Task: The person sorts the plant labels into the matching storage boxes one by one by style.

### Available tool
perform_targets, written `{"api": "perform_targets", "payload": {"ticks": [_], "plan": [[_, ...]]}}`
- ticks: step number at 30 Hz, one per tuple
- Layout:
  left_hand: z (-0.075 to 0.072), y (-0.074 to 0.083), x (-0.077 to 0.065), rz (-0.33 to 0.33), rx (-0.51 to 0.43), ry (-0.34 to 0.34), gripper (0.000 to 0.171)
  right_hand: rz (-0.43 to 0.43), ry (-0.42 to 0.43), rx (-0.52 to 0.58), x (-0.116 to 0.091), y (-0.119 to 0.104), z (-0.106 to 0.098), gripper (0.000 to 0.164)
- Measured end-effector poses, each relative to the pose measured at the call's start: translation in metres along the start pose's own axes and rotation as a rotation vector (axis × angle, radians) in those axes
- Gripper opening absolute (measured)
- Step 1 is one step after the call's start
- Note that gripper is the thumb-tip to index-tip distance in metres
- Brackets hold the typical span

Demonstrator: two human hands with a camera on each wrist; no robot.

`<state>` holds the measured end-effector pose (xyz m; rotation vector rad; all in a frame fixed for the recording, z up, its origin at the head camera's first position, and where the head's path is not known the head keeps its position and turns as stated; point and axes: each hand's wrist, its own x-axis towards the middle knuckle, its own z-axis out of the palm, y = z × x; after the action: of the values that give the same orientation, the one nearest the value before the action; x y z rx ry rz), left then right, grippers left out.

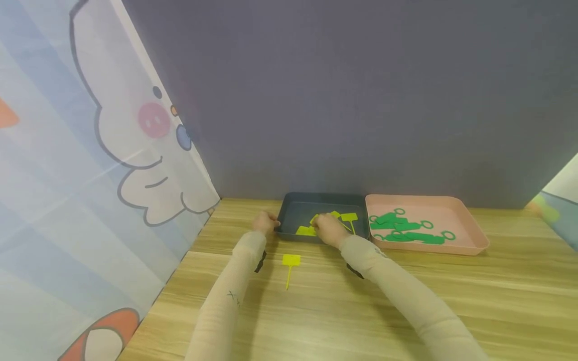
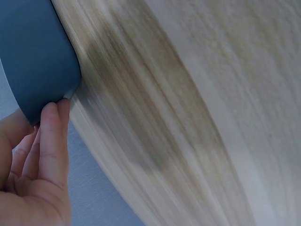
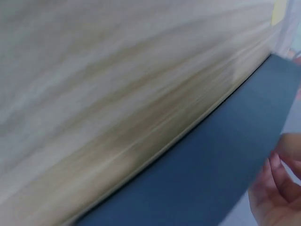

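Note:
My left hand pinches the left front corner of the dark blue tray, the thumb on one side of its wall and the fingers on the other in the left wrist view. Inside that tray lie several yellow T-shaped plant labels. My right hand reaches over the front wall, its curled fingertips at one yellow label. In the right wrist view the tray's wall partly hides the fingers. Another yellow label lies on the wooden table in front, stem toward me.
A pink tray stands against the blue tray's right side, holding several green tags with rings. A grey panel rises behind both trays. At the left hangs a cartoon-printed curtain along the table's edge.

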<state>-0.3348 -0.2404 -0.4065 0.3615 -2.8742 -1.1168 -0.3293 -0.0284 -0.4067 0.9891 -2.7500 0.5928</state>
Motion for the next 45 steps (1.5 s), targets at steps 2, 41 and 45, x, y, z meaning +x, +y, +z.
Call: {"api": "perform_targets", "payload": {"ticks": [2,41,45], "plan": [[0.001,-0.002,0.002,0.002,0.005,0.005,0.027,-0.018,0.035,-0.001,-0.003,-0.008,0.0,0.016],[0.003,-0.008,0.009,0.022,0.023,-0.013,0.029,0.049,-0.224,-0.114,-0.044,-0.097,0.036,0.03],[0.003,-0.009,0.01,0.035,0.032,-0.006,0.028,0.053,-0.214,-0.062,-0.045,-0.092,0.036,0.022]]}}
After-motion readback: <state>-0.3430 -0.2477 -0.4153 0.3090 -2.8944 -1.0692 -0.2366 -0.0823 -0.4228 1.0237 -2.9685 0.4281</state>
